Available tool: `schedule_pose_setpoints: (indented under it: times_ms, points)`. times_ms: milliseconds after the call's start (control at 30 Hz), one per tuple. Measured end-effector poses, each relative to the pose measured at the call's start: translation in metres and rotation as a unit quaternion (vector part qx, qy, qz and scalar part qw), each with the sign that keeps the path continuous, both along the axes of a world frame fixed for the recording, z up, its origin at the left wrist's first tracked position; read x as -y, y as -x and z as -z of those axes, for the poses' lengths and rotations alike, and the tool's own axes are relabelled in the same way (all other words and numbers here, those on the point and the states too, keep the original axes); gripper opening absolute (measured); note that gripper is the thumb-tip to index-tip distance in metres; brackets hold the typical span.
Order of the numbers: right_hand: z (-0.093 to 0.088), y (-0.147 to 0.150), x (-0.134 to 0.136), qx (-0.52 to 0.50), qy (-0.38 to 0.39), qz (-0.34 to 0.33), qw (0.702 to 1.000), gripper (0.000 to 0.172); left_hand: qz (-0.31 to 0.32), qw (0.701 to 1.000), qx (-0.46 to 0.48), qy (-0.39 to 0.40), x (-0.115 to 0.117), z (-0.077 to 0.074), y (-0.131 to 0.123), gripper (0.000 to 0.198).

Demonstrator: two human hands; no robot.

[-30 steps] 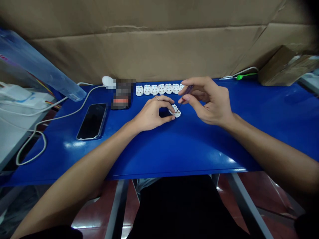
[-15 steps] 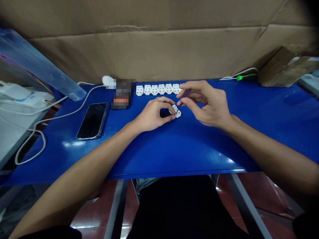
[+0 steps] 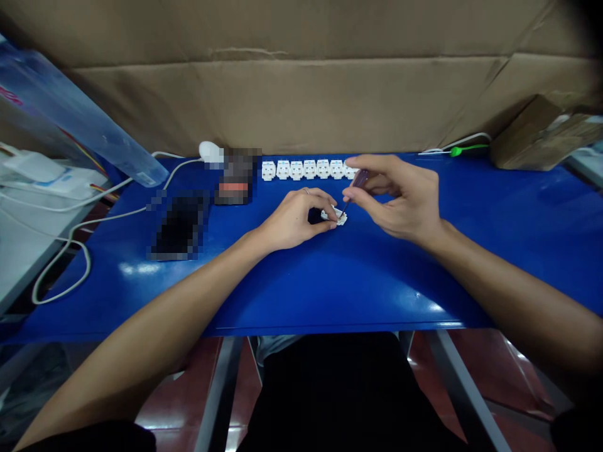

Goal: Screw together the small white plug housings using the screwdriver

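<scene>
Your left hand (image 3: pixel 294 220) pinches the small white block (image 3: pixel 338 216) flat on the blue table (image 3: pixel 330 282), and your right hand (image 3: pixel 400 198) has its fingers closed on a thin screwdriver (image 3: pixel 354 186) with the tip in the block. This looks like screw work, so keep a steady pinch and an upright tip. The row of white blocks (image 3: pixel 308 169) sits just behind your knuckles, and there is open room to the right and toward the near edge.

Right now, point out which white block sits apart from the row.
The white block pinched by the left hand, under the right hand's screwdriver; the rest stand in a row behind.
</scene>
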State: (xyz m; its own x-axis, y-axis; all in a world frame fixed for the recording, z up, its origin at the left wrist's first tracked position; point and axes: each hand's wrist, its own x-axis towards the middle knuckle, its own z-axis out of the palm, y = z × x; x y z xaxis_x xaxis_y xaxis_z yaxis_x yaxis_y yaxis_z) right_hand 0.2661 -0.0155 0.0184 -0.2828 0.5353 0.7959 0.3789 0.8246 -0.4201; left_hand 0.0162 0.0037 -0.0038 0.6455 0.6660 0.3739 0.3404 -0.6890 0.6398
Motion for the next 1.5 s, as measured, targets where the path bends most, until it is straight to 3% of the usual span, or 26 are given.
schedule_pose_setpoints:
  times_ms: [67,233,433,567,767,900,967,1133,1333,1500]
  points:
    - [-0.001,0.001,0.001,0.003,-0.009,-0.012,1.000,0.040,0.000,1.000,0.001,0.001,0.000,0.000,0.000,0.010]
    - [-0.001,0.002,0.001,-0.016,0.081,-0.040,0.996,0.041,-0.034,0.999,-0.024,-0.025,0.003,-0.003,-0.002,0.007]
    - [-0.002,0.000,-0.001,-0.010,0.032,-0.017,0.999,0.041,-0.057,0.998,-0.032,-0.009,0.004,-0.002,-0.003,0.027]
    - [-0.003,-0.001,-0.001,-0.006,0.053,-0.046,0.998,0.043,-0.038,0.999,-0.029,-0.011,0.003,0.002,-0.003,0.026]
    - [-0.004,0.000,-0.001,-0.010,-0.006,-0.009,1.000,0.041,-0.018,1.000,-0.019,-0.011,0.003,0.003,-0.003,0.021]
    - [-0.005,0.000,0.003,0.001,0.063,-0.050,0.997,0.046,-0.020,1.000,-0.021,-0.007,0.004,0.002,-0.004,0.020]
    - [-0.005,0.001,0.005,-0.012,0.085,-0.032,0.996,0.043,-0.022,0.999,-0.028,-0.004,0.005,0.001,-0.005,0.020]
    - [-0.003,0.003,0.005,-0.026,0.060,0.027,0.998,0.040,-0.036,0.999,-0.040,-0.009,0.006,0.000,-0.005,0.023]
    - [-0.010,0.000,0.005,0.032,0.064,-0.016,0.997,0.041,-0.033,0.998,-0.052,-0.012,0.004,0.001,-0.004,0.022]
    - [-0.012,-0.001,0.003,0.014,-0.004,0.014,1.000,0.038,-0.029,0.998,-0.050,-0.012,0.005,0.000,-0.004,0.021]
